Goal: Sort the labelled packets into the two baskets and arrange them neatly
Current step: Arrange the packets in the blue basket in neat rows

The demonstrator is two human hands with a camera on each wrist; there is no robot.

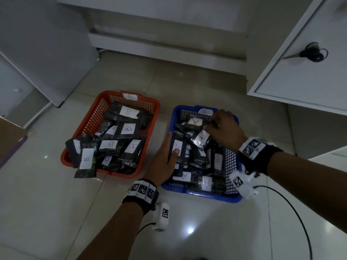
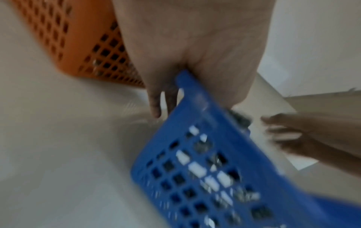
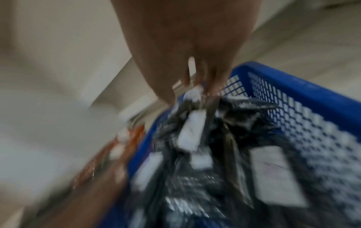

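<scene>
nearest, from the head view, the left hand is seen at the left rim of the blue basket, thumb laid on a packet marked a inside it. only the left wrist view shows the rest of that grip: the blue rim is clasped between thumb and fingers, the fingers hanging down outside the wall. further in, the right hand is held over the far part of the blue basket, and a tilted packet with an a label is pinched at its upper edge by the fingertips; in the right wrist view this is blurred, though the fingers are seen closed on a dark packet's top. more a-labelled packets are heaped in the blue basket. just beside it to the left, the orange basket is filled with b-labelled packets, two of which overhang its near left corner. both baskets are set on pale floor tiles, with white cabinets beyond.
</scene>
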